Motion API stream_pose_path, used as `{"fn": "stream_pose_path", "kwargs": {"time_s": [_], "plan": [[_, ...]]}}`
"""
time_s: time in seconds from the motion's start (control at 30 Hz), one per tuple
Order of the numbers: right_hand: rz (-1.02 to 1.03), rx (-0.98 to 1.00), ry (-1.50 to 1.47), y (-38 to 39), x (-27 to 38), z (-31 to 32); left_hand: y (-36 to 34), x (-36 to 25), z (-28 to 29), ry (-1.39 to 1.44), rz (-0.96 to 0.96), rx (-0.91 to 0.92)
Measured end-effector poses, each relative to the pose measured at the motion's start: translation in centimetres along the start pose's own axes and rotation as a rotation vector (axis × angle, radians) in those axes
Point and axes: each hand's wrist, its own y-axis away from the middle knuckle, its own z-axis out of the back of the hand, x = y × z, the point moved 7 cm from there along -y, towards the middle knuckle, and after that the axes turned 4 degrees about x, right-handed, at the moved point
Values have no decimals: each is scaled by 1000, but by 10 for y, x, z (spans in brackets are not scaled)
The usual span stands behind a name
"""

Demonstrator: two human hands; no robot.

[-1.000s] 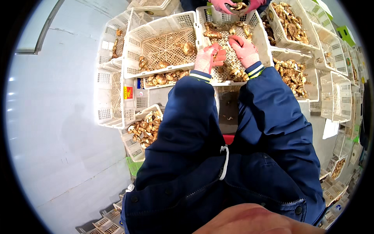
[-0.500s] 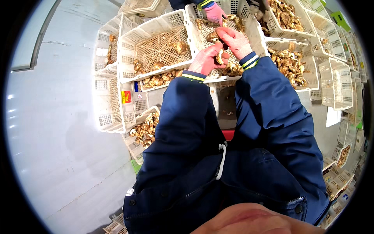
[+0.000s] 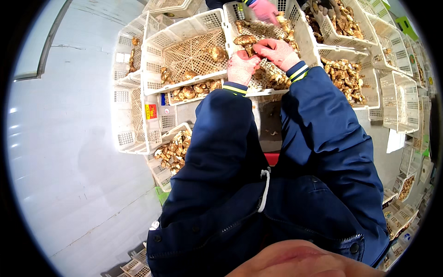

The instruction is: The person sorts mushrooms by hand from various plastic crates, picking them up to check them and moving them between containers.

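Both my hands wear pink gloves and meet over a white mesh crate point(image 3: 308, 51). A brown-capped mushroom point(image 3: 245, 39) stands cap-up between them, its stem running down to my fingers. My left hand point(image 3: 242, 69) is closed around the lower stem. From the other side, my right hand point(image 3: 279, 53) pinches near the stem; its fingertips are partly hidden. More mushrooms point(image 3: 278, 81) lie in the crate below my right wrist. At the far side, another person's pink-gloved hand point(image 3: 265, 10), blurred, reaches into the same crate.
To the left, a white crate point(image 3: 184, 25) holds a few mushrooms, with a lower crate of mushrooms point(image 3: 196, 90) under its near edge. Filled crates of mushrooms point(image 3: 345, 76) stand at the right. Another mushroom pile point(image 3: 173, 151) sits by my left sleeve.
My left hand has turned and shifted left, and the pale-stemmed mushroom in it no longer shows there. A capped mushroom now stands between my hands. The other person's hand has moved right.
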Motion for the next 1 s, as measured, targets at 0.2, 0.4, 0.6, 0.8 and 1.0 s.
{"fn": "stream_pose_path", "kwargs": {"time_s": [0.2,0.4,0.6,0.8,1.0], "plan": [[-75,-175,-22,2,-3,2,-10,6,0,-255,-109,41],[-93,-283,59,1,-25,27,2,-2,-13,179,82,228],[-66,-245,-60,6,-29,30,11,-12,-20,372,103,349],[-94,-257,-25,0,-35,35,11,-15,-18,417,86,352],[-58,-24,-263,-1,-5,-3,4,-2,-12,339,41,331]]}}
